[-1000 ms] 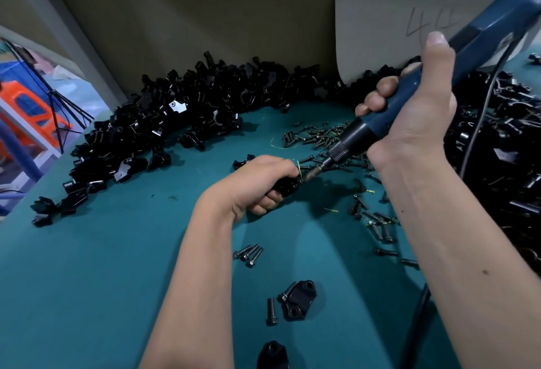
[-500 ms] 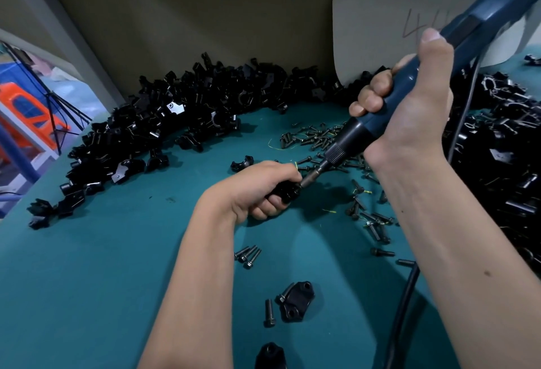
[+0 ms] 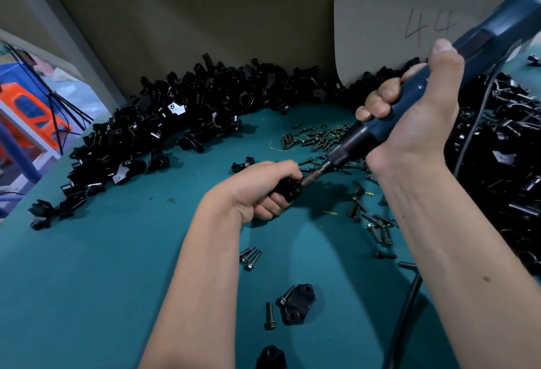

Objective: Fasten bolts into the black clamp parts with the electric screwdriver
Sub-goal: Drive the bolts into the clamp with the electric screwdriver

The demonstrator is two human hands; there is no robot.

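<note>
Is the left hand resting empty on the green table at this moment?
No, the left hand grips a black clamp part while the electric screwdriver, held in the right hand, has its bit against that part.

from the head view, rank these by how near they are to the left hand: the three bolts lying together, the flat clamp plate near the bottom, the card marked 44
1. The three bolts, just below the left hand, toward the viewer.
2. The flat clamp plate, lower still, near the bottom edge.
3. The card marked 44, far up at the back right.

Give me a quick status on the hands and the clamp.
Left hand grips clamp part. Right hand holds screwdriver, bit at the part. Nothing blocking.
</note>
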